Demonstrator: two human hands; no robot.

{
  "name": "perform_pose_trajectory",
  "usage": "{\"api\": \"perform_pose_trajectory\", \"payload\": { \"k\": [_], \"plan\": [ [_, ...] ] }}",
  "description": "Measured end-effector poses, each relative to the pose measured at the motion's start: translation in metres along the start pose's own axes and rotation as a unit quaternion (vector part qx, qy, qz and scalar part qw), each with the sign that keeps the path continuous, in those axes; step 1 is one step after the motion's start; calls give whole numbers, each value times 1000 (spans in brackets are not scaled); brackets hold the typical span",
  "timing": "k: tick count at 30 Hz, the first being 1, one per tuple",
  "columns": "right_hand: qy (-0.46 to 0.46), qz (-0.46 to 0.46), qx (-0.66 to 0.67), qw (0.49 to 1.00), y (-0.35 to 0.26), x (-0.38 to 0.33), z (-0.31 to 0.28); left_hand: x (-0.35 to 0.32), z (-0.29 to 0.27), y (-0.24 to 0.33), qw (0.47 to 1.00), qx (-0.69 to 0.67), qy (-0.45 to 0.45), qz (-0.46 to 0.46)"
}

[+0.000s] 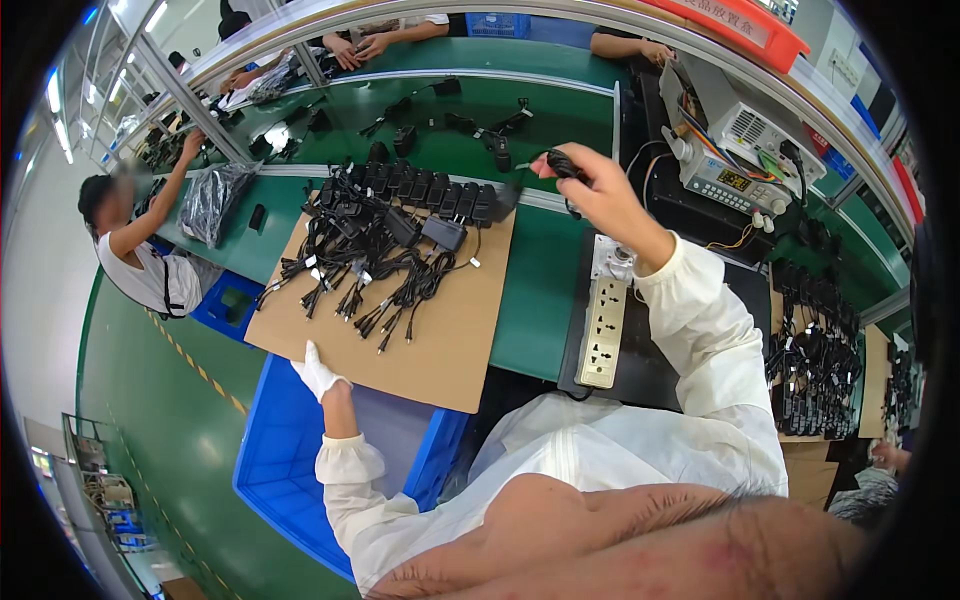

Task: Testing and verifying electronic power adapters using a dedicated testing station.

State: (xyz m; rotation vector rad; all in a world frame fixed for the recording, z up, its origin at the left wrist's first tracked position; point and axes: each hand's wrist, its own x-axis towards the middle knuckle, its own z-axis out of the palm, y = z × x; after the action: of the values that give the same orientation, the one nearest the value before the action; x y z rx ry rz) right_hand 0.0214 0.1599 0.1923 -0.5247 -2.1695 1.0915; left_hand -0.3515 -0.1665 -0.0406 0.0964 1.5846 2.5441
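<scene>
My right hand (610, 195), bare, is raised past the far right corner of the cardboard sheet (440, 365). Its fingers are closed round a bundled black adapter cable (567, 165). A blurred dark adapter (506, 200) is by the sheet's far right corner; whether it joins this cable I cannot tell. My left hand (320, 375), in a white glove, grips the sheet's near left edge, thumb on top and fingers mostly hidden. Black power adapters (410, 190) stand in rows at the sheet's far side, their bundled cables (400, 285) spread toward me.
A power strip (602, 335) lies right of the sheet, near a bench test instrument (740, 185). Beyond runs a green conveyor (560, 120) with scattered adapters. Below the sheet is a blue bin (290, 470). At left, a co-worker (150, 250) reaches toward the line. More adapters (815, 350) stand right.
</scene>
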Motion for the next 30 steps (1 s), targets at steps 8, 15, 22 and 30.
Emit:
{"api": "perform_pose_trajectory", "payload": {
  "k": [8, 15, 22, 30],
  "plan": [
    [-39, -17, 189, 981, -40, -53, -35, 28, -7, -12, 997, 71, 27, 7],
    [-145, 64, 133, 978, -72, -94, -67, -82, 112, 78, 923, 152, -322, 148],
    [-135, 25, 296, 945, -72, -115, -101, -232, 267, 63, 644, 33, -758, -93],
    [50, 165, 177, 969, 3, -180, -131, -280, 274, 25, 528, -97, -704, -464]
  ]
}}
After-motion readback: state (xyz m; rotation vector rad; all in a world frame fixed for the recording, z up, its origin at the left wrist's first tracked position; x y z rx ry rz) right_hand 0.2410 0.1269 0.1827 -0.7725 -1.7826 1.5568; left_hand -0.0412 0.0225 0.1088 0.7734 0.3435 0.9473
